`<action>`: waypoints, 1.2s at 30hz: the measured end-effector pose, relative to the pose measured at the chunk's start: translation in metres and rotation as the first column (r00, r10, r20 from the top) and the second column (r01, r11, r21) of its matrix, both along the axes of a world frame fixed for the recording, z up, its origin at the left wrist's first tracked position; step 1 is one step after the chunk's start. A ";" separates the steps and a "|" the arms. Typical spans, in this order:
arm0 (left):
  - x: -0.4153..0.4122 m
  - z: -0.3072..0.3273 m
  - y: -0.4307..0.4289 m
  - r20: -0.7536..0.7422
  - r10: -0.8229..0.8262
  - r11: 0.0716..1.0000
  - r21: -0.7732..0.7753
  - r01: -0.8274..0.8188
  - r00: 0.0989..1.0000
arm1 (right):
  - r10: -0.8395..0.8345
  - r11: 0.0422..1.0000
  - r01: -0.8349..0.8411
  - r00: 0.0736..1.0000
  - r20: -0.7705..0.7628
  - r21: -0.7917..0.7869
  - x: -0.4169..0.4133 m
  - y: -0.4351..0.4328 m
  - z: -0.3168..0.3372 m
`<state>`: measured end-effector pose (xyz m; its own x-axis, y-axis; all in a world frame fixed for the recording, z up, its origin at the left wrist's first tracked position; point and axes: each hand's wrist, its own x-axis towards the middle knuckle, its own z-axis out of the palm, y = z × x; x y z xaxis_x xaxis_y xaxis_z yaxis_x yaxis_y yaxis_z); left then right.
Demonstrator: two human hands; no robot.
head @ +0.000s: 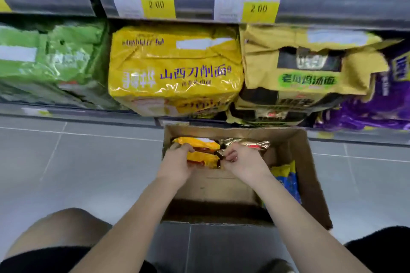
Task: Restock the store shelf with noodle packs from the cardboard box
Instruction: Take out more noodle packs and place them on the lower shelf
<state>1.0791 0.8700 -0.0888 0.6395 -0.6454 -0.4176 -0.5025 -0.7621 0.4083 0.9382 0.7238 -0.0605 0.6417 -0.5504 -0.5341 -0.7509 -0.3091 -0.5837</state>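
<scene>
Glossy plastic noodle packs (175, 68), matt cardboard box (295, 162), smooth floor tiles (77, 162)

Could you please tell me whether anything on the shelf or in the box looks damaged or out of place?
Yes: the tan multipack on the shelf, right of the yellow multipack, looks crumpled and its wrapper seems torn, with flaps sticking out. Both lean out over the shelf lip. In the cardboard box nothing stands out.

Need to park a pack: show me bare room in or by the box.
Free: bare near bottom of the cardboard box, left of the blue pack; grey tiles left of the box. Crowded: its far end, where left hand grips the yellow pack, right hand the gold pack; and the shelf.
</scene>
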 end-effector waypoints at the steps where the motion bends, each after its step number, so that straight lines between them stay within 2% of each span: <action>1: 0.001 -0.011 0.000 0.028 -0.008 1.000 0.009 0.008 1.000 | -0.005 1.000 0.005 1.000 0.001 0.007 0.000 0.000 -0.009; 8: 0.006 -0.049 0.000 0.143 -0.152 0.975 0.182 0.125 0.978 | -0.072 0.997 0.072 0.997 -0.017 0.016 -0.006 -0.002 -0.037; 11: 0.005 -0.053 -0.002 0.239 -0.249 0.949 0.253 0.187 0.939 | -0.091 0.996 0.092 0.996 -0.013 0.010 -0.007 -0.009 -0.038; 15: 0.003 -0.060 -0.004 0.281 -0.380 0.888 0.378 0.263 0.881 | -0.050 0.999 0.050 0.999 0.015 -0.009 -0.001 -0.008 -0.043; 18: 0.008 -0.060 -0.008 0.292 -0.390 0.875 0.412 0.253 0.873 | 0.014 0.999 -0.012 0.999 0.036 -0.035 0.003 -0.002 -0.046; 24: 0.013 -0.068 -0.016 0.237 -0.429 0.826 0.494 0.272 0.872 | -0.001 0.998 0.006 0.997 0.077 -0.067 0.009 -0.008 -0.053; 31: 0.016 -0.070 -0.018 0.193 -0.460 0.803 0.508 0.312 0.867 | 0.038 0.994 -0.029 0.996 0.083 -0.106 0.014 -0.017 -0.057; 36: 0.007 -0.066 -0.011 0.251 -0.503 0.790 0.521 0.323 0.827 | 0.095 0.984 -0.081 0.992 0.085 -0.157 0.027 -0.019 -0.060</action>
